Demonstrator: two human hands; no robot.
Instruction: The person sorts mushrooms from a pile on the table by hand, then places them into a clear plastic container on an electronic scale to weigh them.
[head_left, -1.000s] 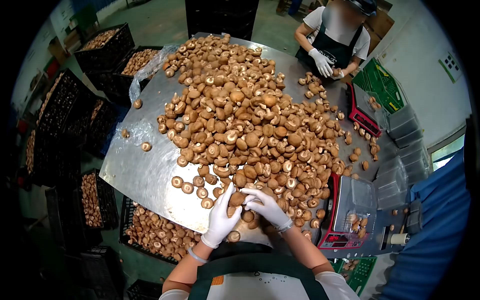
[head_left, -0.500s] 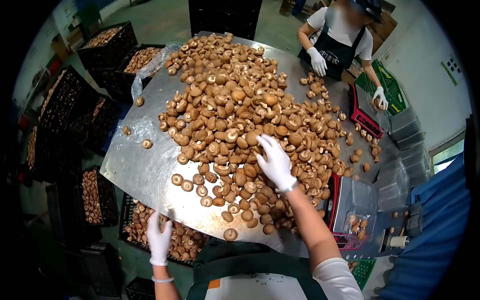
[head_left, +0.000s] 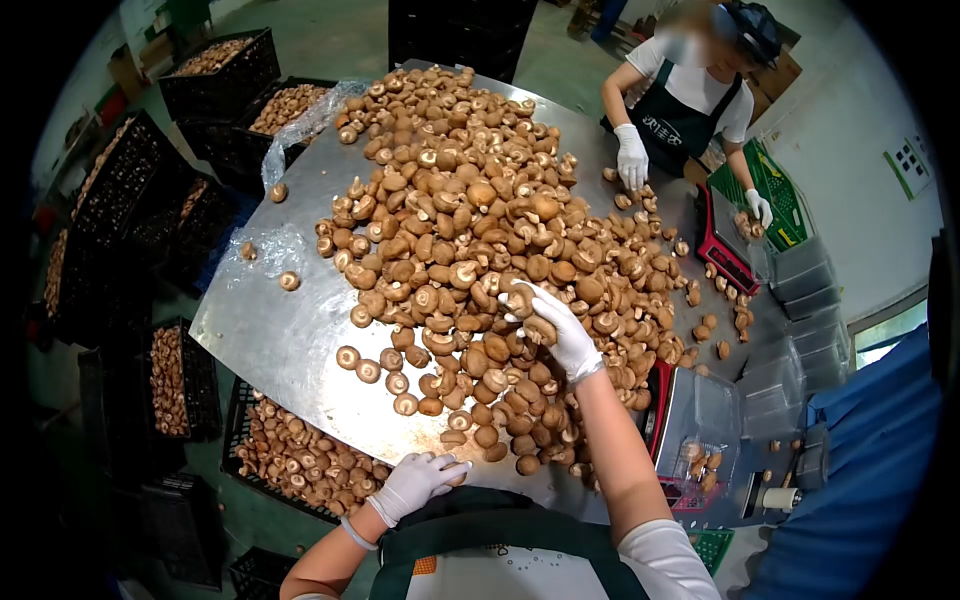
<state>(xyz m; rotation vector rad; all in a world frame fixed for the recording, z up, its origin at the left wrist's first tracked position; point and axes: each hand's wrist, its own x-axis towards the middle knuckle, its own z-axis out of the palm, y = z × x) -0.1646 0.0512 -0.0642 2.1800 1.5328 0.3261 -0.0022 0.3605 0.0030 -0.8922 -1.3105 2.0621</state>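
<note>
A large heap of brown shiitake mushrooms [head_left: 470,215] covers the middle of the metal table [head_left: 265,330]. My right hand [head_left: 565,335], in a white glove, is over the heap's near side. Its fingers are closed around two mushrooms [head_left: 540,331], one at the fingertips and one nearer the palm. At the table's near edge, just in front of my apron, my gloved left hand [head_left: 418,486] grips a single mushroom [head_left: 457,475], partly covered by the fingers.
Below the table's left edge stands a black crate [head_left: 300,455] of mushrooms; more filled crates [head_left: 220,75] are stacked beyond. A scale with a clear box [head_left: 705,460] is at right. Across the table, a gloved co-worker [head_left: 690,110] works beside a red scale [head_left: 725,245].
My left hand has moved from above the crate to the table edge and taken a mushroom. My right hand has closed on mushrooms from the heap. The co-worker's hand has lowered to some mushrooms.
</note>
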